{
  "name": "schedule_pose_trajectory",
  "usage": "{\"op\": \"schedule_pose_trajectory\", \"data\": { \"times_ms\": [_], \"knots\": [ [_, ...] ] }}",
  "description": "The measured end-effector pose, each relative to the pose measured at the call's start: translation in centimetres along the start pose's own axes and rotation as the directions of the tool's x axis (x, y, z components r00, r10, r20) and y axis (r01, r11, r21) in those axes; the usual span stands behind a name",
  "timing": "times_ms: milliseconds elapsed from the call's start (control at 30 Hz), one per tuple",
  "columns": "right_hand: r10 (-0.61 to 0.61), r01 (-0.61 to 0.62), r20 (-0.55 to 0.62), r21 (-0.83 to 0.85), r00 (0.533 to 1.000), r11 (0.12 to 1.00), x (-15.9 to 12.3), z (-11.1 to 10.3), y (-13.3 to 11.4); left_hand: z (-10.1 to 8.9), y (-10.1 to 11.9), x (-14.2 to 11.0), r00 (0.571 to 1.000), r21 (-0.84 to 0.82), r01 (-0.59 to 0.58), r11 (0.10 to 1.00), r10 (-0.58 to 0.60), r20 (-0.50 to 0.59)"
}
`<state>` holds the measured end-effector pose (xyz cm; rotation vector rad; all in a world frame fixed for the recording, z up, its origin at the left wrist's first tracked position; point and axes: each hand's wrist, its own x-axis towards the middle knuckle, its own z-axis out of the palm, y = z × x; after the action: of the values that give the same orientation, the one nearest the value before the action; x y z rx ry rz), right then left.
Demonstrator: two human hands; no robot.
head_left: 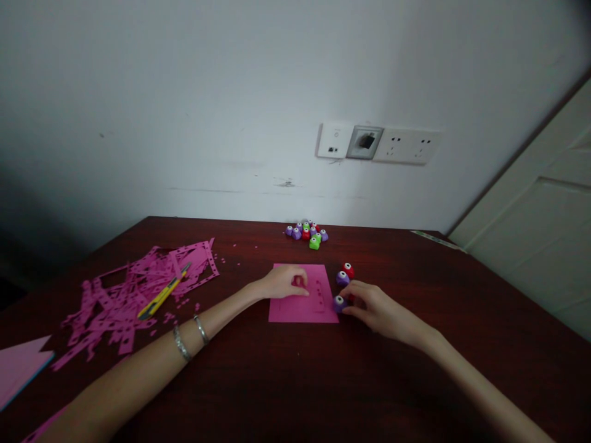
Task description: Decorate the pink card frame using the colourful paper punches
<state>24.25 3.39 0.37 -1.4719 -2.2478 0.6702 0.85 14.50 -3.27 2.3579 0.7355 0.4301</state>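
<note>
A pink sheet of paper (pixel 290 312) lies on the dark table, with a column of small marks or cut-outs near its right side. Over the sheet's upper middle rests my left hand (pixel 282 282), fingers curved and thumb apart from them, with nothing visible in between. My right hand (pixel 369 306) has thumb and fingers closed around a small purple craft punch (pixel 340 303) at the sheet's right edge. Just beyond that hand stand another purple punch (pixel 342 279) and a red punch (pixel 348 270). A further red piece is partly hidden under the right fingers.
Several purple, red and green punches (pixel 306 232) cluster near the wall. At left, a yellow utility knife (pixel 161 295) lies on a heap of punched pink strips (pixel 111 307), with loose bits around. More paper (pixel 21 369) sits at the left edge; a thin strip (pixel 438 240) lies far right.
</note>
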Motion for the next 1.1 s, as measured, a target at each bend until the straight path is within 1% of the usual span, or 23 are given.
{"op": "schedule_pose_trajectory", "data": {
  "times_ms": [133, 200, 433, 600, 667, 733, 800, 867, 933, 1000, 1100],
  "knots": [
    [0.069, -0.071, 0.035, 0.05, 0.997, 0.996, -0.4, -0.3, 0.5, 0.0, 0.2, -0.2, 1.0, 0.002, 0.014, 1.0, -0.014, -0.012],
    [0.085, -0.088, 0.045, 0.072, 0.995, 0.993, -0.5, -0.4, 0.7, 0.0, 0.3, -0.2, 1.0, 0.002, 0.025, 1.0, -0.025, -0.007],
    [0.096, -0.099, 0.041, 0.097, 0.995, 0.99, -0.8, -0.6, 0.9, -0.1, 0.6, -0.4, 0.999, 0.004, 0.034, 0.999, -0.034, 0.002],
    [0.086, -0.089, 0.039, 0.1, 0.996, 0.991, -0.7, -2.0, 1.2, -0.1, 0.7, -0.5, 1.0, 0.031, 0.02, 0.999, -0.02, 0.002],
    [0.112, -0.11, -0.013, 0.119, 0.994, 0.987, -0.7, -2.5, 1.9, -0.2, 0.8, -0.5, 1.0, 0.035, 0.019, 0.999, -0.02, 0.007],
    [0.177, -0.158, -0.117, 0.154, 0.977, 0.975, -0.6, -2.5, 3.2, -0.2, 0.9, -0.5, 1.0, 0.032, 0.017, 0.999, -0.017, 0.017],
    [0.229, -0.19, -0.22, 0.186, 0.948, 0.964, -0.4, -2.1, 5.0, -0.3, 0.9, -0.5, 0.999, 0.032, 0.024, 0.999, -0.025, 0.024],
    [0.256, -0.206, -0.275, 0.195, 0.927, 0.959, -0.3, -1.3, 6.7, -0.3, 0.9, -0.5, 0.999, 0.036, 0.029, 0.999, -0.03, 0.025],
    [0.233, -0.196, -0.333, 0.141, 0.914, 0.97, -0.2, -0.5, 8.1, -0.3, 0.9, -0.6, 1.0, 0.038, 0.024, 0.999, -0.024, 0.017],
    [0.207, -0.187, -0.373, 0.09, 0.904, 0.978, -0.1, 0.0, 9.0, -0.3, 1.0, -0.7, 1.0, 0.034, 0.016, 0.999, -0.016, 0.006],
    [0.17, -0.165, -0.381, 0.045, 0.909, 0.985, -0.1, 0.2, 9.3, -0.3, 0.9, -0.6, 1.0, -0.018, 0.02, 1.0, -0.02, 0.006]
  ]
}}
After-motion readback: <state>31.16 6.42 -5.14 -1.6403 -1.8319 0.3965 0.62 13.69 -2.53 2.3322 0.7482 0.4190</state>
